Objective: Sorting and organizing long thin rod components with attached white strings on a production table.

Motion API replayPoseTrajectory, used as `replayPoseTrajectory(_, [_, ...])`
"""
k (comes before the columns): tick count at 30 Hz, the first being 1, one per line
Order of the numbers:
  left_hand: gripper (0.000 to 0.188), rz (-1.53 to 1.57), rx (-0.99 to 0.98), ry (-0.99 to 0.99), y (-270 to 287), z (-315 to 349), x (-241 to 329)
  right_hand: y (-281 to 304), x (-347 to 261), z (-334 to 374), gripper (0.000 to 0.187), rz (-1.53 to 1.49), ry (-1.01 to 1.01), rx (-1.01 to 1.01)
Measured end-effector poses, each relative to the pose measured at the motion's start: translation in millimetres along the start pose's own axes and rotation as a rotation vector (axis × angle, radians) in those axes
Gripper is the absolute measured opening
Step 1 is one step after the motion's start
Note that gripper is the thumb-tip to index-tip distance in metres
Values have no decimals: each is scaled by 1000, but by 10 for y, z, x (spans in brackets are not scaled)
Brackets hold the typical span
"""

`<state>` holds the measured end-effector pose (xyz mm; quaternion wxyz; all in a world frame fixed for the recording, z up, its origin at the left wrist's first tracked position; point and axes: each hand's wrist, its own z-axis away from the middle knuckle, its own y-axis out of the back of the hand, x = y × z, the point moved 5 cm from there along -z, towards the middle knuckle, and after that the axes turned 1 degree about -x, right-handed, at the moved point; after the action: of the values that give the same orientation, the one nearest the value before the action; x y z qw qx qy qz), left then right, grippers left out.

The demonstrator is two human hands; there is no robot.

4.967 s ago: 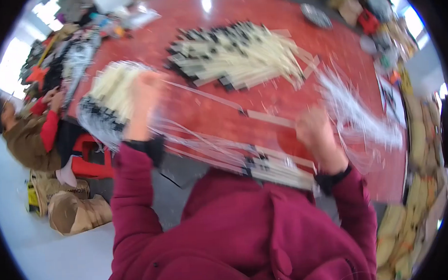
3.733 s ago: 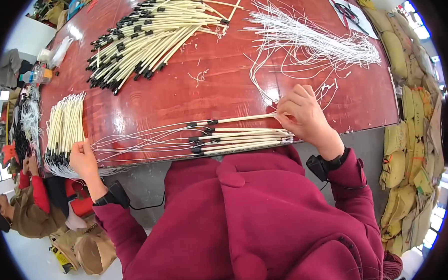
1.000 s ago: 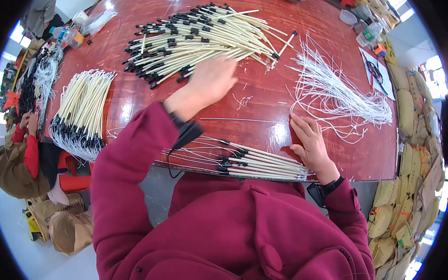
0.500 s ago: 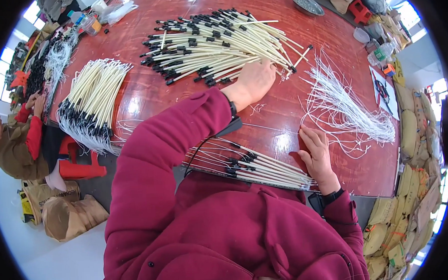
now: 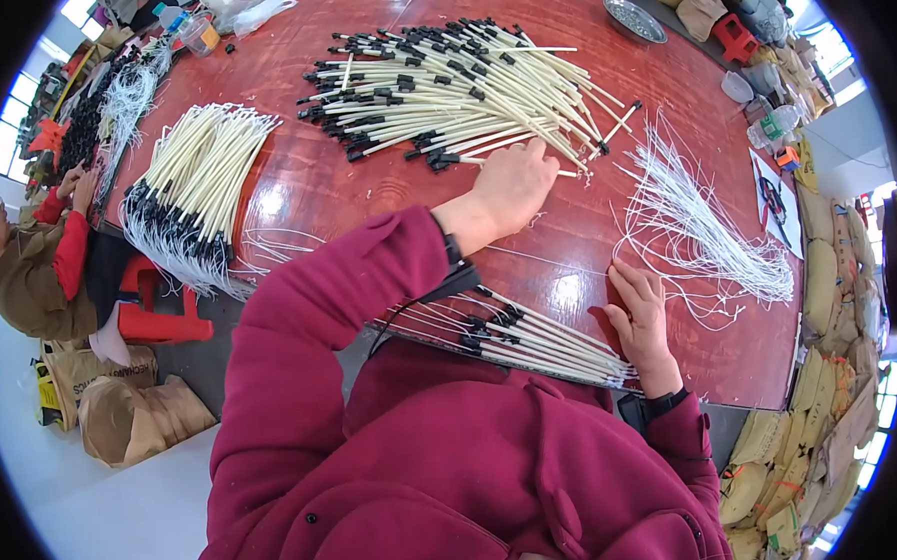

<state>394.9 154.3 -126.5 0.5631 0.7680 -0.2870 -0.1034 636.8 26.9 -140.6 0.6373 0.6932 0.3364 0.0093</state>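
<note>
My left hand (image 5: 513,189) is closed on a cream tube (image 5: 568,173) at the near side of a heap of similar tubes (image 5: 470,84) with black end pieces. The palm and fingers cover the tube's middle; its black end pokes out to the left. Lying on the red table, my right hand (image 5: 642,317) has its fingers stretched and its thumb apart. A thin white string (image 5: 538,258) runs along the tabletop to its fingertips. Just below, at the table's near edge, is a row of finished-looking tubes (image 5: 541,338) with white strings trailing left.
A bundle of white strings (image 5: 711,223) lies right of the heap. To the left rests a stack of strung tubes (image 5: 213,165). Scissors (image 5: 771,201), a bottle (image 5: 774,126) and a metal dish (image 5: 635,20) sit farther off. Another person (image 5: 38,268) works at far left.
My left hand has drawn back slightly toward me, and a tube now shows under it at the heap's near side. My right hand has stayed at its place on the table. The view has shifted slightly.
</note>
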Motion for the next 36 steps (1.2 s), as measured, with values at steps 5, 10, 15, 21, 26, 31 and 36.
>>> replayPoseTrajectory(5, [7,198,32,5,230,656,-361,-21,77,40,52,-7,12,22])
replayPoseTrajectory(10, [11,366,39,194,497,1356,-900,-51,214,-10,51,2,12,13])
replayPoseTrajectory(15, [10,427,-33,261,637,1668,-996,-57,140,-12,50,7,3,12])
replayPoseTrajectory(21, [11,463,-23,252,617,1702,-909,-78,149,-42,48,5,-3,23])
replayPoseTrajectory(26, [12,445,-32,246,605,1696,-907,-92,154,-58,47,-4,-6,31])
replayPoseTrajectory(31, [12,432,-45,239,622,1658,-846,-75,154,-62,47,-6,-15,31])
replayPoseTrajectory(36, [11,368,-24,181,582,1583,-791,-56,134,-94,48,-9,-15,10])
